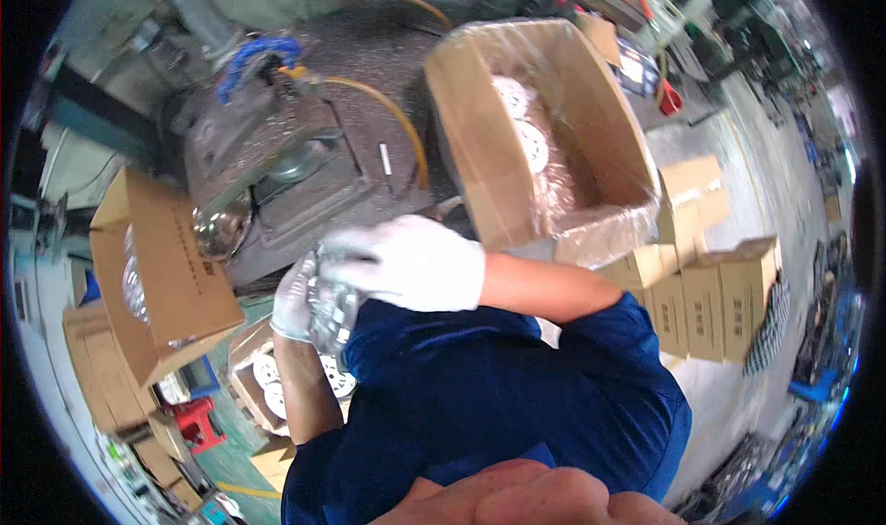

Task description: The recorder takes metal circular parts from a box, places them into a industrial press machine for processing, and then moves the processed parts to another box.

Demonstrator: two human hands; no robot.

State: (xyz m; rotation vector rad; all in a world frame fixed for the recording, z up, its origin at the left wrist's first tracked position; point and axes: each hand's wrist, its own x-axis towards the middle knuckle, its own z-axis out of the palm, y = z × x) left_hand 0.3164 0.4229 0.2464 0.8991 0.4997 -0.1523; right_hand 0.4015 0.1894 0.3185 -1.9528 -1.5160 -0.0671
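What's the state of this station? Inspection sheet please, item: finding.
Surface: dark machine bed, flecked with debris.
Job's things: shiny piece in hand; rounded shiny part by the bed's left edge.
Clutter: white stick on the bed.
Grips: left grip holds the shiny piece; right grip at its upper end, blurred, closure unclear.
Cables: orange hose curving over the bed.
Surroundings: open lined carton right; red stool lower left.

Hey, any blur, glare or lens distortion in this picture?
Head view: the right hand blurs at the fingers, and the shiny piece by it looks smeared; head view: bright glints on the metal dome; head view: fisheye bending toward the rim, with black corners.
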